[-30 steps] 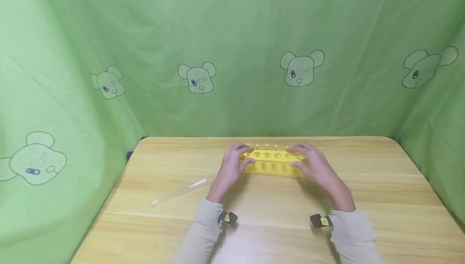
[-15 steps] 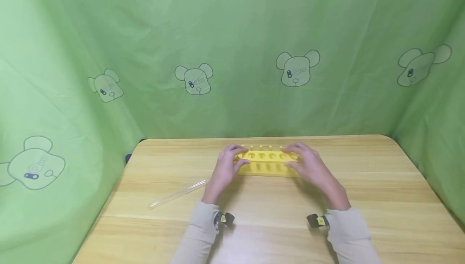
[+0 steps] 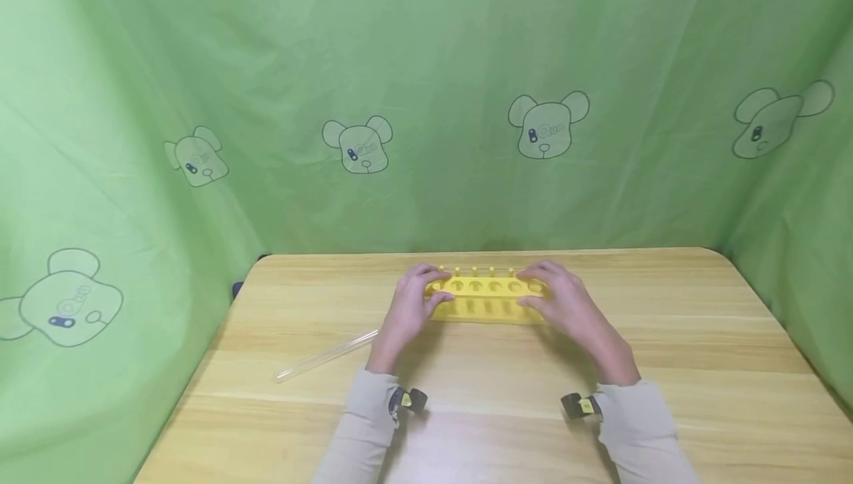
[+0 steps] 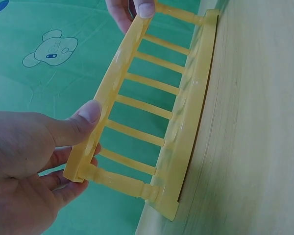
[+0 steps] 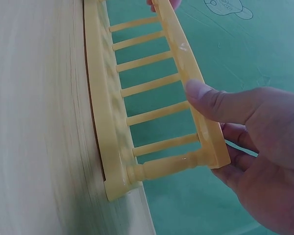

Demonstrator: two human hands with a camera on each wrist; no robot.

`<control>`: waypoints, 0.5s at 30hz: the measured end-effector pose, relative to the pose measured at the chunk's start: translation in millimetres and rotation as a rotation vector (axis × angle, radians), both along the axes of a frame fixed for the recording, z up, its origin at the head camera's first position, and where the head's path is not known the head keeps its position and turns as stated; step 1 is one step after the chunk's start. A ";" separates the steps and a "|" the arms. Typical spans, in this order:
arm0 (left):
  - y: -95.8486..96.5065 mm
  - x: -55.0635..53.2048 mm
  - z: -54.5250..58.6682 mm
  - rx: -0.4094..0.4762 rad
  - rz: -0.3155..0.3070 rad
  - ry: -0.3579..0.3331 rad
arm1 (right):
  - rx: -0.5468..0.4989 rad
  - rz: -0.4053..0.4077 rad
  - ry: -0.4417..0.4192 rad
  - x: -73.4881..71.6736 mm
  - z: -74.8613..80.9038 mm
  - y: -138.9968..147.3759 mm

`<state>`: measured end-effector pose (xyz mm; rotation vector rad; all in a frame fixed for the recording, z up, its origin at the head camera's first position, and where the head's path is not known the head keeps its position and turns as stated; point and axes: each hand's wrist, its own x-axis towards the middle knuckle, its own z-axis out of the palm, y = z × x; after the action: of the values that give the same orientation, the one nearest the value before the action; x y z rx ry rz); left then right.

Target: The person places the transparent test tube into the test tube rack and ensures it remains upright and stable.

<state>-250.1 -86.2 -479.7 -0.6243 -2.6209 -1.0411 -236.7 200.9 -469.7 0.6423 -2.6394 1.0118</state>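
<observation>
A yellow test tube rack (image 3: 489,311) stands upright near the far side of the table, with a row of round holes along its top bar and short pegs behind. My left hand (image 3: 405,314) grips the left end of that top bar, thumb on the near face and fingers behind. At the opposite end my right hand (image 3: 574,310) holds it the same way. In the left wrist view the rack's base (image 4: 190,132) lies close along the tabletop. A clear glass test tube (image 3: 325,357) lies on the table left of my left hand, its upper end right beside the left wrist.
The wooden table (image 3: 493,432) has rounded far corners. Behind it and at both sides hangs a green curtain (image 3: 440,195) printed with bear heads. Small black cameras sit at the left cuff (image 3: 415,400) and right cuff (image 3: 574,405).
Both hands and the rack between them have shifted slightly to the left, a little closer to the test tube. The grip on the rack stays the same, and the tube lies where it was.
</observation>
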 end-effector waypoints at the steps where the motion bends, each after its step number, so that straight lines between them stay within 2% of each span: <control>1: -0.1 -0.1 -0.3 0.001 0.000 -0.002 | 0.002 -0.002 -0.003 -0.2 -0.5 0.2; 15: -1.8 1.5 3.1 0.007 0.013 -0.036 | 0.038 0.021 -0.026 1.1 1.4 3.1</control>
<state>-248.6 -88.0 -476.6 -0.5919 -2.6472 -1.0675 -235.6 204.0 -468.3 0.6709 -2.6857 0.9844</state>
